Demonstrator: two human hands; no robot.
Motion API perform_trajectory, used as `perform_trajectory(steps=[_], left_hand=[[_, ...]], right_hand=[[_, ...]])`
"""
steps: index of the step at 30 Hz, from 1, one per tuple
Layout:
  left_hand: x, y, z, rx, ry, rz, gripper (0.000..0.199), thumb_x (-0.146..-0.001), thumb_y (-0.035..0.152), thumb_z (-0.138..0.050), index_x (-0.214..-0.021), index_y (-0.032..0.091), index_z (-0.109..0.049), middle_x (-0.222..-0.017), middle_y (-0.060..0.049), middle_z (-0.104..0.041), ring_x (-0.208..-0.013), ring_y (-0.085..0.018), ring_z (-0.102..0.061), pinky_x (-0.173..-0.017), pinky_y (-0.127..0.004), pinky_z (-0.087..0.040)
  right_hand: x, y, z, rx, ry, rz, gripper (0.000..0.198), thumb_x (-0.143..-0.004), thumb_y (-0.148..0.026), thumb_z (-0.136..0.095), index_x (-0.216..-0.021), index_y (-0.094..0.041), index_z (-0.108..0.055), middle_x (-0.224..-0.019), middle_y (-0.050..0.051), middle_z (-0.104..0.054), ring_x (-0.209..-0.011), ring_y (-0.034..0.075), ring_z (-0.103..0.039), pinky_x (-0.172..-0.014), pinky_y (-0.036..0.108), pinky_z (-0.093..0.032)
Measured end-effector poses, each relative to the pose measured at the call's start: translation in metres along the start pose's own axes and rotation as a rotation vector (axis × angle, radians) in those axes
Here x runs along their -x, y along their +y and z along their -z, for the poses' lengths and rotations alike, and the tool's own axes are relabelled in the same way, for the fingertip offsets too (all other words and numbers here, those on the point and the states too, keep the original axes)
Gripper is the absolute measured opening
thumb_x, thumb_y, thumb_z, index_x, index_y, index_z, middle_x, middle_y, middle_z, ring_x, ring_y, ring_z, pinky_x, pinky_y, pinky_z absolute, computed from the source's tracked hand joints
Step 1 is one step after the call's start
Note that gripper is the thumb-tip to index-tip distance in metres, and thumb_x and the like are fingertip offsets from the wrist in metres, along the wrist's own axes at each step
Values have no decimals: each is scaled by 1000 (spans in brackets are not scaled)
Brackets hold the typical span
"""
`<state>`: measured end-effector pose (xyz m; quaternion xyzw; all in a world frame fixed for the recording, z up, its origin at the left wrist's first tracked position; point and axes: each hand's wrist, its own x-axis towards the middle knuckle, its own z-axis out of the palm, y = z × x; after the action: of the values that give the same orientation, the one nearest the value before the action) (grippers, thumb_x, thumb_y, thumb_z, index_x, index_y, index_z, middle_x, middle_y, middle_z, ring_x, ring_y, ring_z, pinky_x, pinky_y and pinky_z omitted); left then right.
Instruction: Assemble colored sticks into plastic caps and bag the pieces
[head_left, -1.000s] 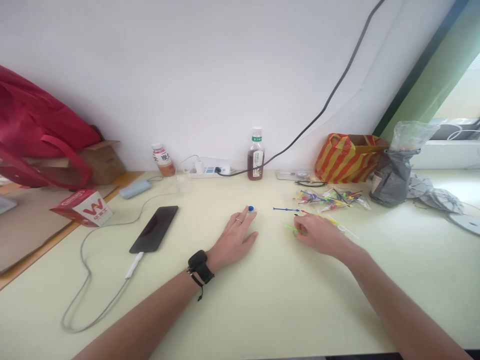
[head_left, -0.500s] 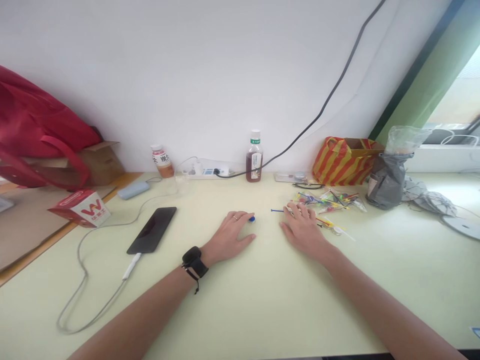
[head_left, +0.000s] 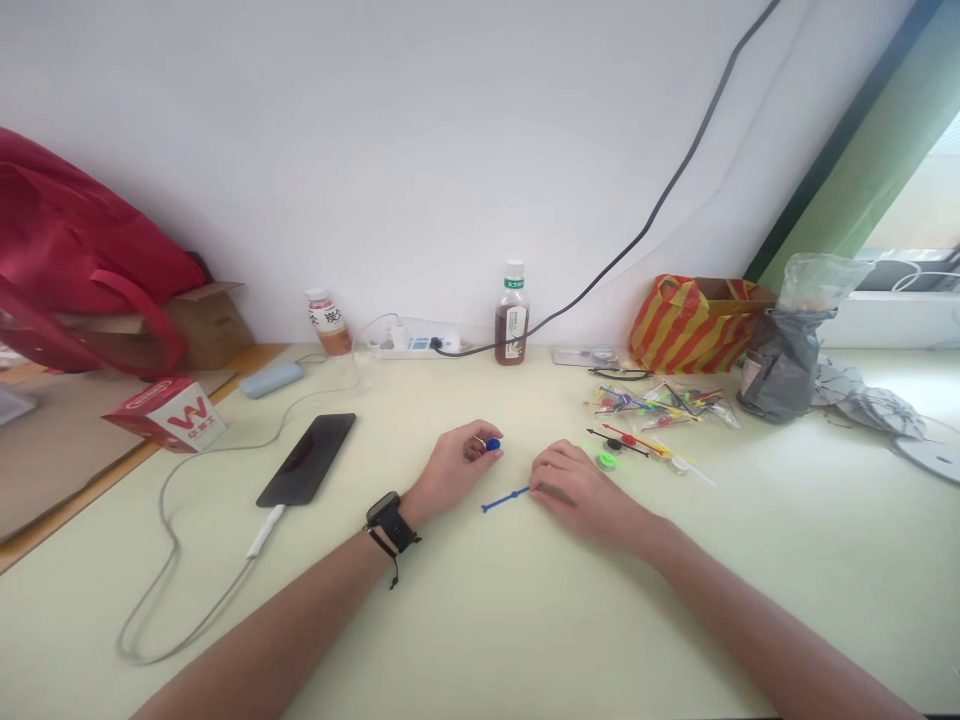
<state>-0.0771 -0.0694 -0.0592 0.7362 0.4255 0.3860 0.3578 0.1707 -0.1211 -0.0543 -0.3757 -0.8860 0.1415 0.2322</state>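
Observation:
My left hand (head_left: 457, 461) is closed, pinching a small round blue plastic piece (head_left: 493, 444) between thumb and fingertips. A thin blue plastic arrow (head_left: 505, 499) is gripped at one end by my right hand (head_left: 574, 487), its free end pointing left toward the space below my left hand. Beyond my right hand lie a green round piece (head_left: 607, 461), a black arrow (head_left: 634, 449) and a red arrow (head_left: 625, 438). Yellow and white pieces are with them. Behind these, a heap of bagged coloured plastic parts (head_left: 652, 402) rests on the table.
A phone (head_left: 307, 460) on a charging cable lies at left, near a red-white box (head_left: 169, 418). Two bottles, one of dark drink (head_left: 511, 325), and a power strip (head_left: 427, 345) stand along the wall. A striped bag (head_left: 694, 325) and grey bag (head_left: 781, 365) are at right.
My left hand has closed around the blue round piece, which lay on the table under its fingers. My right hand has brought the blue arrow left and nearer, uncovering the black, red and green pieces.

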Motion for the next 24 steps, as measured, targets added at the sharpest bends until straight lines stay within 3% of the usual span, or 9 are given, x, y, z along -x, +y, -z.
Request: perform_trajectory(steps=[5, 8, 12, 15, 19, 24], left_hand=[[0, -1, -2, 79, -15, 24, 29, -90, 42, -72, -107, 18, -74, -91, -6, -74, -83, -20, -69, -79, -32, -57], [-1, -2, -3, 114, -33, 63, 33, -91, 44, -70, -110, 17, -74, -92, -7, -75, -84, -20, -71, -79, -33, -59], [-2, 0, -1, 178, -55, 105, 37, -94, 49, -66, -110, 16, -74, -94, -8, -75, -84, -21, -73, -81, -34, -60], [-2, 1, 1, 204, -68, 99, 41, -96, 52, -62, -108, 15, -74, -97, -9, -75, -86, -21, -73, -82, -34, -60], [-3, 3, 1, 322, -75, 145, 48, -98, 56, -58, -108, 12, -74, -97, -11, -75, -86, -23, -74, -83, -36, -60], [-1, 8, -4, 507, -67, 215, 55, -97, 60, -57, -108, 9, -75, -102, -15, -75, -84, -24, -74, -84, -39, -59]], right_hand=[[1, -8, -1, -22, 10, -1, 32, -102, -23, -57, -133, -27, -62, -116, 9, -67, -113, 26, -54, -99, 44, -48], [2, -12, -4, -7, 4, 45, 37, -103, -20, -54, -137, -31, -63, -119, 9, -64, -115, 26, -53, -100, 44, -48], [0, -15, -12, 29, -5, 118, 35, -106, -18, -47, -130, -31, -68, -120, 9, -64, -113, 26, -53, -96, 44, -48], [-2, -15, -16, 7, -4, 134, 23, -105, -22, -52, -113, -26, -73, -112, 8, -66, -107, 24, -55, -93, 43, -47], [-2, -14, -15, -76, -38, 111, 16, -103, -20, -54, -97, -22, -68, -102, 7, -68, -103, 23, -57, -93, 41, -45], [0, -14, -8, -332, -9, -85, 12, -105, -22, -48, -98, -22, -58, -95, 4, -66, -88, 19, -58, -79, 34, -46]])
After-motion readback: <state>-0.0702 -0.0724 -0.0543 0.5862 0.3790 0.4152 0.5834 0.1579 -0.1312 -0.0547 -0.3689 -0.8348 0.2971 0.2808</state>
